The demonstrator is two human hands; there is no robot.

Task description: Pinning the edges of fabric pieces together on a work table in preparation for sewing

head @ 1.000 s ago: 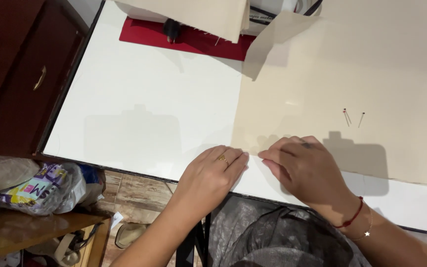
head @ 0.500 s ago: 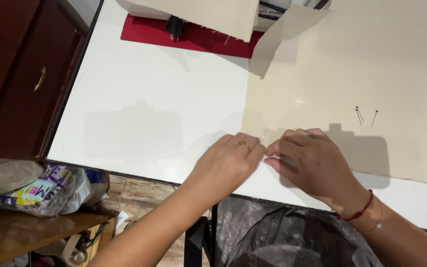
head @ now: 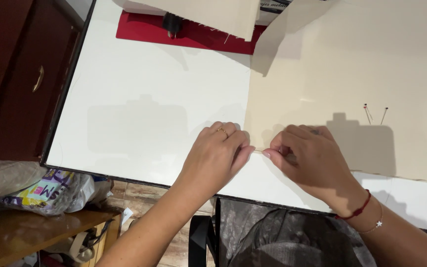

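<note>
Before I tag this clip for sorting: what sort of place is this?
Probably a home sewing or craft corner. Cream fabric lies on a white table with pins stuck in it; both hands, left and right, pinch its edge. A wooden dresser stands beside.

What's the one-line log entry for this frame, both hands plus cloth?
left hand: pinching cloth edge | right hand: pinching same edge | cream cloth: flat on white table | pins: stuck in cloth, right

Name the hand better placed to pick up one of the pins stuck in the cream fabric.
Right. The right hand rests on the cream fabric on the same side as the pins; the left hand lies farther off, at the fabric's left corner.
</note>
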